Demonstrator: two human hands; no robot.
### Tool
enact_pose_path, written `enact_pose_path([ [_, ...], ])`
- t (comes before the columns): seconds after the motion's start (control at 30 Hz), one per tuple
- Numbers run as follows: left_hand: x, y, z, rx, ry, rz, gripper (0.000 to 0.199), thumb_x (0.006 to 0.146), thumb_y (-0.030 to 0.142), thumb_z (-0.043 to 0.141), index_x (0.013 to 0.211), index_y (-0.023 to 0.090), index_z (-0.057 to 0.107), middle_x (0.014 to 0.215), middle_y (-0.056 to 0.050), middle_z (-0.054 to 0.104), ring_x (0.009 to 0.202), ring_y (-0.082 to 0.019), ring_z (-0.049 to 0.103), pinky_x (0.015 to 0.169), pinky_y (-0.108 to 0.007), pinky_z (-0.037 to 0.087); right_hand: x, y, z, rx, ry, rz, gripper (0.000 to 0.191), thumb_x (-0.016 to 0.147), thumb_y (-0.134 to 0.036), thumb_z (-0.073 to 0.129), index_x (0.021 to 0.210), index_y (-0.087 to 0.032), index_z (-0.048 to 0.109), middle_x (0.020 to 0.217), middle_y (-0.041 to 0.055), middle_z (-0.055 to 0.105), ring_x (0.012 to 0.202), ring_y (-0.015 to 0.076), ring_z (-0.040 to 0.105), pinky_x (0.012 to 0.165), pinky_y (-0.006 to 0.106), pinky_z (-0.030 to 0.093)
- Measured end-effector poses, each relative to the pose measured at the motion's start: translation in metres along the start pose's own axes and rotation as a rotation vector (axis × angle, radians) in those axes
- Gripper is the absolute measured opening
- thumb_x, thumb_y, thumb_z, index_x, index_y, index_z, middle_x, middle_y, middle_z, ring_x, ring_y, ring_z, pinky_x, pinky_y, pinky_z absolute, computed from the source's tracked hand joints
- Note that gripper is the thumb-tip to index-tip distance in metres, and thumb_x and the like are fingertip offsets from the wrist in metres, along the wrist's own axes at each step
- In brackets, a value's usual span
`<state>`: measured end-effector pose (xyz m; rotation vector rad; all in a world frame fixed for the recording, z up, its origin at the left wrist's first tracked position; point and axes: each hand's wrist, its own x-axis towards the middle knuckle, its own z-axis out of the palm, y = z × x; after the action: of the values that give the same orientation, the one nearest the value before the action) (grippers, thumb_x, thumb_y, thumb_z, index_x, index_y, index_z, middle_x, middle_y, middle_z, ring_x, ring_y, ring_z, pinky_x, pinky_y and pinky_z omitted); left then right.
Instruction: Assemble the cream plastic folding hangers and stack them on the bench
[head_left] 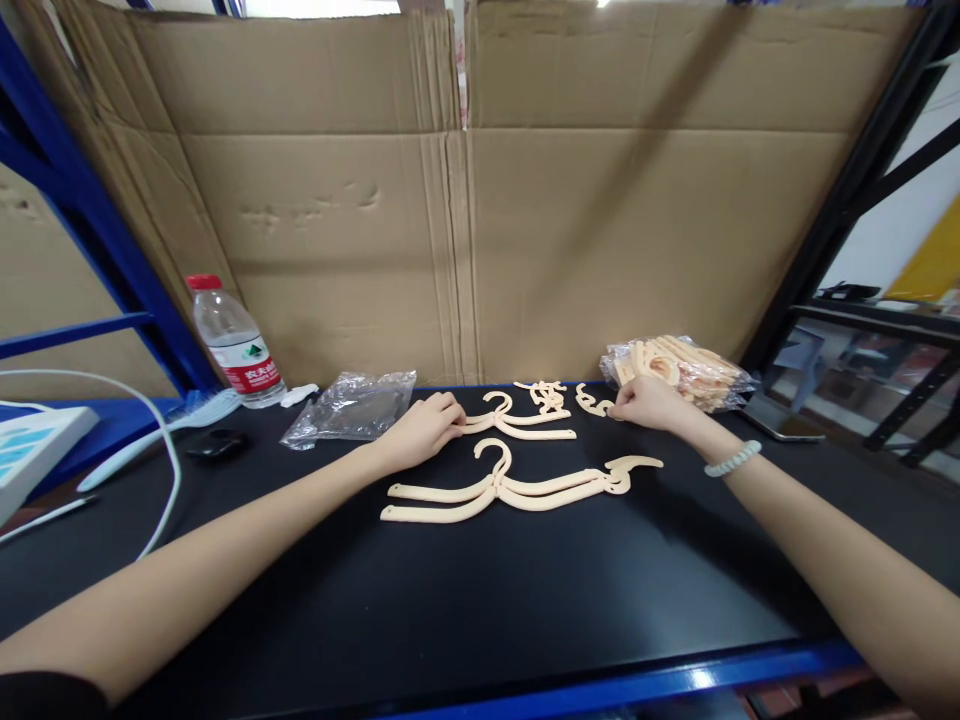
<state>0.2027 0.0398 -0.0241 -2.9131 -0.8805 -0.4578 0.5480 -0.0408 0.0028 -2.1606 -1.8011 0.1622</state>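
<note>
Two cream plastic hanger pieces with hooks lie on the black table. My left hand [424, 430] is closed on the left end of the farther hanger [536, 433]. Nearer to me lies the other hanger [442, 514], its arms in pairs, with a curved piece [619, 474] at its right end. My right hand [651, 403] pinches the end of a small curved cream piece [590, 402], right of a little heap of small cream parts [550, 395]. Behind my right hand is a clear bag of cream parts [701, 372].
Flattened clear plastic bag [349, 407] beside my left hand. Further left are a water bottle [244, 350], a dark object [217, 444], a white cable [166, 440] and a pale blue brush-like item [142, 450]. Cardboard [322, 220] stands behind the table [480, 620].
</note>
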Motion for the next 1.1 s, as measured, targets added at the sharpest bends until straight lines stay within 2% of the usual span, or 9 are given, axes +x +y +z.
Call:
enact_pose_path([
  [0.2, 0.001, 0.005, -0.009, -0.057, 0.063, -0.068, 0.012, 0.091, 0.020, 0.041, 0.087, 0.018, 0.051, 0.087, -0.007, 0.062, 0.081, -0.021, 0.060, 0.073, -0.033, 0.047, -0.011, 0.005, -0.027, -0.018, 0.001, -0.042, 0.018, 0.069, -0.020, 0.063, 0.051, -0.017, 0.063, 0.052, 0.0015, 0.062, 0.054, 0.0154, 0.056, 0.051, 0.025, 0.037],
  [0.37, -0.016, 0.017, -0.026, -0.099, 0.145, -0.152, 0.010, 0.094, 0.025, 0.040, 0.094, 0.020, 0.048, 0.085, -0.004, 0.066, 0.073, -0.020, 0.064, 0.065, -0.030, 0.047, -0.020, 0.019, -0.048, -0.032, 0.011, -0.088, 0.015, 0.066, -0.021, 0.067, 0.051, -0.020, 0.067, 0.049, -0.0001, 0.061, 0.050, 0.0151, 0.053, 0.047, 0.026, 0.034],
  [0.47, -0.033, 0.027, -0.026, -0.119, 0.203, -0.200, 0.012, 0.093, 0.028, 0.043, 0.100, 0.020, 0.049, 0.094, -0.006, 0.069, 0.081, -0.021, 0.067, 0.071, -0.033, 0.050, -0.023, 0.021, -0.049, -0.023, 0.014, -0.147, 0.015, 0.067, -0.025, 0.068, 0.053, -0.021, 0.069, 0.050, 0.0001, 0.063, 0.050, 0.0154, 0.054, 0.048, 0.026, 0.035],
  [0.6, -0.052, 0.037, -0.017, -0.205, 0.342, -0.257, 0.021, 0.092, 0.031, 0.047, 0.110, 0.021, 0.053, 0.105, -0.006, 0.069, 0.091, -0.021, 0.067, 0.079, -0.033, 0.052, -0.023, 0.009, -0.036, 0.026, 0.088, -0.168, 0.014, 0.068, -0.022, 0.065, 0.055, -0.020, 0.068, 0.055, 0.0018, 0.066, 0.052, 0.0162, 0.056, 0.051, 0.028, 0.037],
  [0.7, -0.057, 0.042, -0.010, -0.281, 0.429, -0.272, 0.020, 0.092, 0.032, 0.048, 0.105, 0.020, 0.058, 0.101, -0.005, 0.069, 0.088, -0.019, 0.067, 0.077, -0.029, 0.053, -0.022, -0.001, -0.024, 0.220, 0.154, -0.128, 0.012, 0.068, -0.022, 0.064, 0.057, -0.019, 0.068, 0.055, 0.0032, 0.063, 0.054, 0.0169, 0.054, 0.053, 0.029, 0.037],
  [0.77, -0.057, 0.044, -0.008, -0.318, 0.466, -0.281, 0.019, 0.092, 0.032, 0.049, 0.101, 0.020, 0.059, 0.096, -0.004, 0.069, 0.084, -0.018, 0.067, 0.077, -0.028, 0.054, -0.021, -0.004, -0.017, 0.363, 0.128, -0.085, 0.010, 0.065, -0.022, 0.066, 0.056, -0.018, 0.067, 0.055, 0.0038, 0.062, 0.055, 0.0164, 0.053, 0.053, 0.029, 0.037],
  [0.97, -0.059, 0.049, -0.010, -0.344, 0.548, -0.242, 0.014, 0.092, 0.029, 0.050, 0.098, 0.021, 0.060, 0.089, -0.001, 0.067, 0.079, -0.016, 0.066, 0.077, -0.026, 0.054, -0.017, 0.000, -0.012, 0.627, -0.103, -0.021, 0.027, 0.072, -0.038, 0.062, 0.056, -0.019, 0.053, 0.044, -0.0042, 0.042, 0.036, 0.0069, 0.032, 0.035, 0.023, 0.026],
  [1.03, -0.060, 0.051, -0.010, -0.344, 0.562, -0.238, 0.014, 0.092, 0.028, 0.050, 0.099, 0.021, 0.059, 0.088, -0.001, 0.067, 0.078, -0.016, 0.066, 0.075, -0.026, 0.055, -0.019, -0.004, -0.010, 0.871, -0.187, -0.026, 0.032, 0.072, -0.044, 0.064, 0.057, -0.019, 0.049, 0.047, -0.0049, 0.043, 0.037, 0.0053, 0.034, 0.034, 0.020, 0.028],
  [1.1, -0.061, 0.052, -0.009, -0.359, 0.557, -0.237, 0.014, 0.092, 0.028, 0.050, 0.099, 0.021, 0.060, 0.088, -0.001, 0.067, 0.077, -0.016, 0.066, 0.073, -0.026, 0.055, -0.024, -0.013, -0.005, 1.139, -0.274, -0.039, 0.032, 0.069, -0.043, 0.072, 0.063, -0.018, 0.053, 0.055, -0.0026, 0.053, 0.043, 0.0058, 0.046, 0.038, 0.017, 0.037],
])
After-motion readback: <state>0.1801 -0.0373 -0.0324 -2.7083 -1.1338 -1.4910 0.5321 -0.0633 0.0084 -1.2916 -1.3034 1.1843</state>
